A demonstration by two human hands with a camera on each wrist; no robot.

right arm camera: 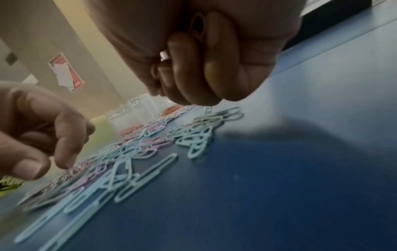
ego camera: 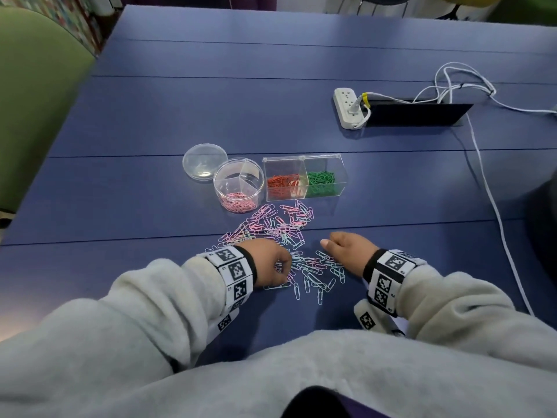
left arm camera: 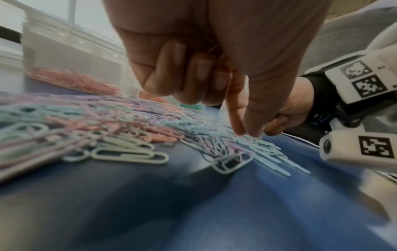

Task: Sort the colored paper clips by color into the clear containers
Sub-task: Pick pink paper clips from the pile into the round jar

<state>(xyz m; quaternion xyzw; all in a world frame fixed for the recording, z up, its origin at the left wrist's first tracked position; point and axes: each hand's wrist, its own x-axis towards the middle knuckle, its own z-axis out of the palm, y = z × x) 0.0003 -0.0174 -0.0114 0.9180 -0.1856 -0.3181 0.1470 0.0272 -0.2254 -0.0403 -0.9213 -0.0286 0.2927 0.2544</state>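
Fuzzy pale-grey fleece sleeves (ego camera: 156, 300), white wristbands (ego camera: 233, 271) with black square markers and black edging.

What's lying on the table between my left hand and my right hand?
Loose pastel paper clips, mostly light blue with some pink, lie between the left hand and right hand; the head view shows it.

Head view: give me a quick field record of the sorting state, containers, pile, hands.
round container: pink clips in near section, other sections empty
lid: off, beside round container
rectangular box: orange clips left, green clips right
loose pile: pink, purple and light blue clips, unsorted on table
left hand: fingertips down in pile
right hand: fingers curled, beside pile; contents unclear
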